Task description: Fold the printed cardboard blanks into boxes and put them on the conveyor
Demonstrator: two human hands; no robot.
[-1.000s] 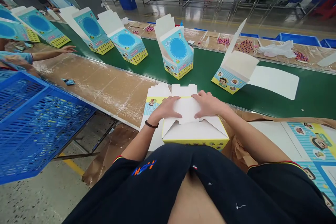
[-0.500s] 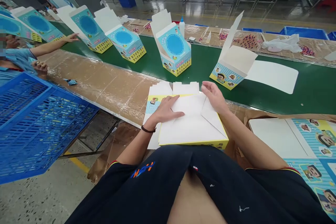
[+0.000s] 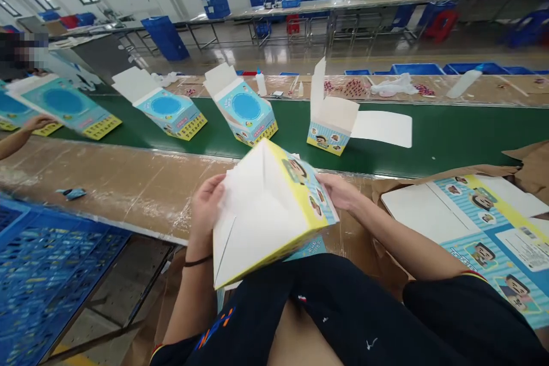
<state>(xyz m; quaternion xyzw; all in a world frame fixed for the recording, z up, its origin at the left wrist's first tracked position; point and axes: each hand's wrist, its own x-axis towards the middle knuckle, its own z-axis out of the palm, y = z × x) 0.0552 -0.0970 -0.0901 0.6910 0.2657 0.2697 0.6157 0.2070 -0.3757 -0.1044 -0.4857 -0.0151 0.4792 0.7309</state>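
Nearest, lifted off the surface and tilted in the air: a half-folded paperboard carton (image 3: 261, 211), white inside and printed with cartoon faces outside, gripped between left hand (image 3: 206, 206) and right hand (image 3: 338, 191), the two apart, pressed on opposite walls. Likely light, stiff but thin, easily creased at the edges, so best taken by the flat walls, not the narrow flaps. Farther out: printed flat blanks (image 3: 484, 223) at right, a brown-covered surface (image 3: 107, 174), a blue plastic crate (image 3: 51, 263), then a green conveyor belt (image 3: 429, 137) bearing open cartons (image 3: 328, 126), a co-worker's hand (image 3: 38, 123) at far left.
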